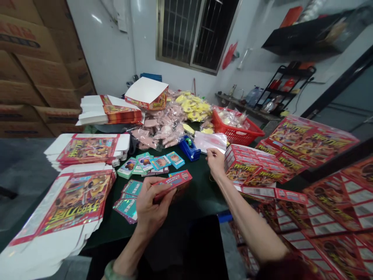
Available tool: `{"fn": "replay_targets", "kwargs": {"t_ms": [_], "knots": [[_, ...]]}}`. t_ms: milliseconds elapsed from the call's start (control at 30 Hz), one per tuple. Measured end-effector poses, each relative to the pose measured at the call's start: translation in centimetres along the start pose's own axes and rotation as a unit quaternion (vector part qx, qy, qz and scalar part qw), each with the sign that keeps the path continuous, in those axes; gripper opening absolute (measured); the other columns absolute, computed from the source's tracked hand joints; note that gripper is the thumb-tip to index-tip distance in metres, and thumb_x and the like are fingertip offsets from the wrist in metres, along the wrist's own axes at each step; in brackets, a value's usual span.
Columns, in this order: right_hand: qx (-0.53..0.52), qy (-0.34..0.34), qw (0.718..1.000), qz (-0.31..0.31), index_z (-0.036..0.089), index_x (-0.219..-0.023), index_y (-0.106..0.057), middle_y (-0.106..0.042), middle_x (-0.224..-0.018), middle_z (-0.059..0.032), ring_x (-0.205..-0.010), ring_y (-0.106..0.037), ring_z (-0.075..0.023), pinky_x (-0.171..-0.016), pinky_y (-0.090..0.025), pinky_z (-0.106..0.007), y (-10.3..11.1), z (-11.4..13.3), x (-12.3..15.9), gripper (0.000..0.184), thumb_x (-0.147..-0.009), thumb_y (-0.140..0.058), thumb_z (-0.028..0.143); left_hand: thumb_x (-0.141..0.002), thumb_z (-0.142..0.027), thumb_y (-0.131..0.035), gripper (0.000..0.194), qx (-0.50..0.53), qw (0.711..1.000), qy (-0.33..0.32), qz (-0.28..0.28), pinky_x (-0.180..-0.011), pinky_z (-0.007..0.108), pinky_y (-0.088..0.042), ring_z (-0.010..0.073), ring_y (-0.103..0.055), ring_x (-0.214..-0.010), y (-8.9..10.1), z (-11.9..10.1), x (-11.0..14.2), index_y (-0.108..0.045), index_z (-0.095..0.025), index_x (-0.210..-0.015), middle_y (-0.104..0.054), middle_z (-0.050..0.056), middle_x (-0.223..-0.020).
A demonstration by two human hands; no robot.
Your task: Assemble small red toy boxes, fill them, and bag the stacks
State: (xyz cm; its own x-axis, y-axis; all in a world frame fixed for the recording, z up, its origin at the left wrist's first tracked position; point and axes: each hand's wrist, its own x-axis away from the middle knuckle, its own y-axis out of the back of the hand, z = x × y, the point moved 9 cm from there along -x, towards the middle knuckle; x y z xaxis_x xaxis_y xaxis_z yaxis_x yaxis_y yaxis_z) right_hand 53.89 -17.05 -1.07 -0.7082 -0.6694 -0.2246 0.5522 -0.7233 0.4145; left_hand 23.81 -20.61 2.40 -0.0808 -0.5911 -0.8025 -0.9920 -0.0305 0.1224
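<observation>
My left hand (154, 202) grips a small red printed box (182, 179) by its near end, over the dark table. Its thumb and fingers press on opposite sides. To the right, my right hand (215, 159) is closed with the fingers curled together; what they hold, if anything, is too small to make out. It is just in front of a stack of clear plastic bags (212, 140). A blue tape dispenser (190, 148) stands between the hands, farther back. Picture cards (159, 162) lie fanned out behind the left hand, and teal cards (131, 198) lie beside it.
Flat printed cartons (81, 190) are piled at the left. Bagged pink pieces (166, 124) and yellow pieces (194, 107) are heaped at the back beside a red basket (239, 134). Finished-looking red boxes (253, 165) stand stacked close to my right forearm. Brown cartons (37, 70) line the left wall.
</observation>
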Motion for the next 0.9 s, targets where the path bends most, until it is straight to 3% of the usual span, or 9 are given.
{"fn": "replay_targets", "kwargs": {"t_ms": [167,267,333,467,633,767,900], "knots": [[0.135,-0.044,0.984,0.108,0.012,-0.098,-0.058,-0.061,-0.094,-0.0035,-0.079,-0.060,-0.0144,-0.069,-0.051,-0.031,-4.4,-0.5,-6.0,0.026,-0.087,-0.053,0.036,-0.071,-0.009,-0.067,0.024,0.022,1.000,0.009,0.007,-0.062,0.027,-0.049,0.0150,-0.058,-0.079,-0.3,0.8,0.4,-0.058,-0.022,-0.089,-0.057,0.003,-0.091],[0.207,-0.064,0.963,0.160,0.012,-0.099,-0.058,-0.061,-0.096,-0.0039,-0.082,-0.060,-0.0149,-0.072,-0.051,-0.033,-6.3,-1.4,-6.6,0.026,-0.087,-0.053,0.035,-0.071,-0.006,-0.066,0.026,0.028,1.000,0.008,0.007,-0.063,0.027,-0.049,0.0147,-0.057,-0.080,-0.2,0.8,0.4,-0.057,-0.021,-0.090,-0.056,0.003,-0.091],[0.246,-0.058,0.954,0.161,0.012,-0.096,-0.060,-0.062,-0.096,-0.0044,-0.087,-0.060,-0.0171,-0.077,-0.050,-0.036,-6.8,-1.8,-6.3,0.026,-0.084,-0.057,0.035,-0.071,-0.005,-0.066,0.028,0.036,0.999,0.008,0.009,-0.063,0.027,-0.049,0.0144,-0.057,-0.079,-0.3,0.8,0.4,-0.057,-0.022,-0.092,-0.055,0.003,-0.092],[0.285,-0.028,0.952,0.107,0.015,-0.094,-0.063,-0.063,-0.100,-0.0092,-0.102,-0.056,-0.0255,-0.087,-0.042,-0.038,-6.5,-2.3,-4.1,0.031,-0.072,-0.069,0.035,-0.072,-0.005,-0.064,0.028,0.035,0.999,0.003,0.007,-0.062,0.026,-0.049,0.0141,-0.056,-0.079,-0.2,0.8,0.4,-0.057,-0.022,-0.094,-0.055,0.003,-0.092],[0.280,-0.041,0.956,0.072,0.017,-0.103,-0.061,-0.062,-0.106,-0.0109,-0.108,-0.052,-0.0306,-0.090,-0.036,-0.039,-4.3,-3.3,-0.7,0.038,-0.072,-0.066,0.038,-0.072,-0.005,-0.065,0.029,0.033,0.999,-0.001,0.003,-0.062,0.026,-0.049,0.0142,-0.056,-0.079,-0.2,0.8,0.6,-0.057,-0.021,-0.094,-0.055,0.003,-0.093],[0.227,-0.113,0.961,0.110,0.016,-0.092,-0.064,-0.063,-0.097,-0.0053,-0.100,-0.057,-0.0257,-0.084,-0.043,-0.035,-2.9,-4.0,-0.9,0.033,-0.068,-0.072,0.036,-0.071,-0.002,-0.065,0.030,0.032,0.999,0.001,0.000,-0.063,0.025,-0.049,0.0130,-0.056,-0.080,-0.2,0.8,0.6,-0.057,-0.020,-0.094,-0.055,0.003,-0.093],[0.133,-0.224,0.955,0.139,0.013,-0.102,-0.059,-0.061,-0.101,-0.0056,-0.088,-0.059,-0.0172,-0.076,-0.050,-0.035,-2.8,-4.7,-2.3,0.027,-0.085,-0.057,0.034,-0.071,-0.001,-0.065,0.031,0.036,0.999,-0.003,-0.003,-0.065,0.025,-0.049,0.0130,-0.056,-0.081,-0.2,0.7,0.4,-0.057,-0.020,-0.094,-0.055,0.003,-0.094]]}}
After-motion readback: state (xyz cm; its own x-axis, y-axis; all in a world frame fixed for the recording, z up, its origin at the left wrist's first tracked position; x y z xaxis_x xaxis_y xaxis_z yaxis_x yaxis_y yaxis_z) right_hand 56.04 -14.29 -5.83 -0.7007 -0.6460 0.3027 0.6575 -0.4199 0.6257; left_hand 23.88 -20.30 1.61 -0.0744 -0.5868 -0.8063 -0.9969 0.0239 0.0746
